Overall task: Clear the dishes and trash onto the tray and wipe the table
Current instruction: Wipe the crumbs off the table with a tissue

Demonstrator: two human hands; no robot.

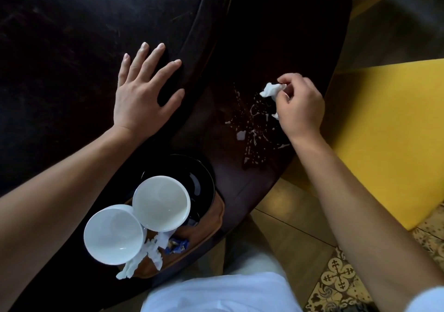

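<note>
So the person is leaning over a dark wooden surface [72, 35] that fills the upper left and middle of the frame, bare forearms reaching in from the bottom corners. The left hand [141, 97] is just resting flat on it left of center, fingers straight and spread wide, holding nothing. The right hand [300, 105], over at the right of center, has its fingers curled in and is pinching a crumpled white tissue [271, 90] between thumb and fingertips, right above a messy patch. That patch is a spill [252, 131] of whitish streaks, drops and little torn paper bits scattered across the wood just below and left of the right hand, trailing down toward the surface's curved edge. Down at the lower left of the frame there's a wooden tray [217, 220] already loaded up: a black plate [201, 181] sits at its upper end, and two white bowls look stacked on top, the upper bowl [161, 203] overlapping the plate and the lower bowl [113, 234] sitting just beside it, their rims touching or nearly so. Some wadded white napkins [144, 256] poke out from under the bowls, next to a blue wrapper [179, 245]. Off to the right there's a yellow seat [389, 131], and patterned floor tiles [341, 275] show at the bottom right.
</note>
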